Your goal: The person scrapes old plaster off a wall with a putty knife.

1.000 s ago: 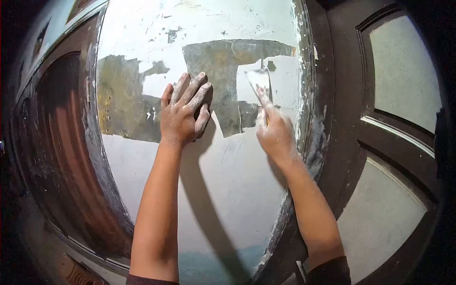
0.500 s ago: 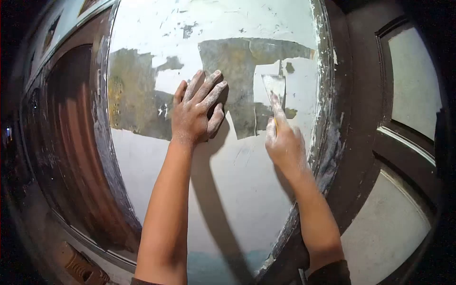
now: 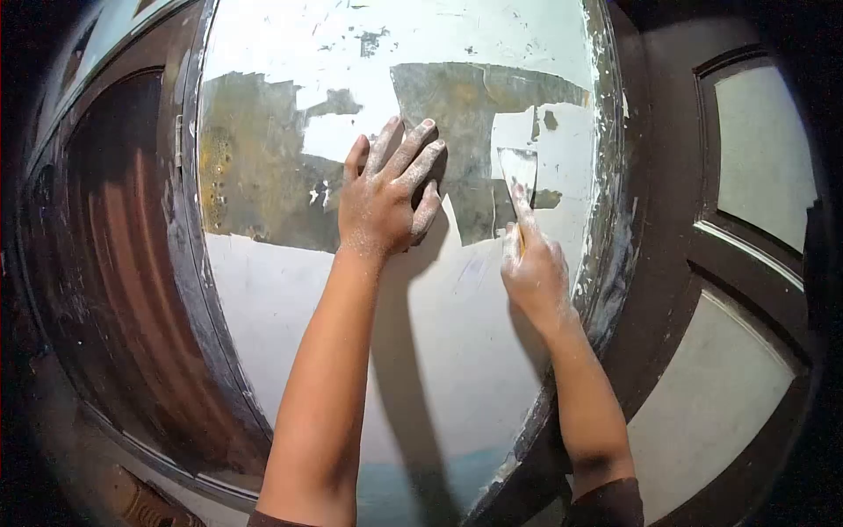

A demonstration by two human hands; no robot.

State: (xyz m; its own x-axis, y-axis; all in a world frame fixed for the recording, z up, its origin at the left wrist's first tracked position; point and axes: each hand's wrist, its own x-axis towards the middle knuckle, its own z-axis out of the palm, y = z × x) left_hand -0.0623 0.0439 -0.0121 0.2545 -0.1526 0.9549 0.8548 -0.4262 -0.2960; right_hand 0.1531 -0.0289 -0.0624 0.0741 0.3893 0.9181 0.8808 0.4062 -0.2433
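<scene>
A pale wall panel (image 3: pixel 299 290) fills the middle, its white coat broken by bare grey-brown patches (image 3: pixel 272 189). My left hand (image 3: pixel 386 198) lies on the panel at centre, fingers spread and dusted white, holding nothing. To its right, my right hand (image 3: pixel 536 263) is wrapped round a scraper (image 3: pixel 520 167) with a yellowish handle, the index finger stretched along it. The scraper's wide blade points up and lies over a white part beside a bare patch. White dust covers the fingers of my right hand too.
Dark worn frame strips edge the panel on both sides. A brown door (image 3: pixel 114 263) with an arched panel stands at the left. At the right is a dark frame with pale panels (image 3: pixel 760 140). A brown object (image 3: pixel 145 501) lies at the bottom left.
The view has shifted a little, so the panel's patches sit differently in frame. The scraper blade is slightly lower on the panel, with my right hand. My left hand stays spread on the wall.
</scene>
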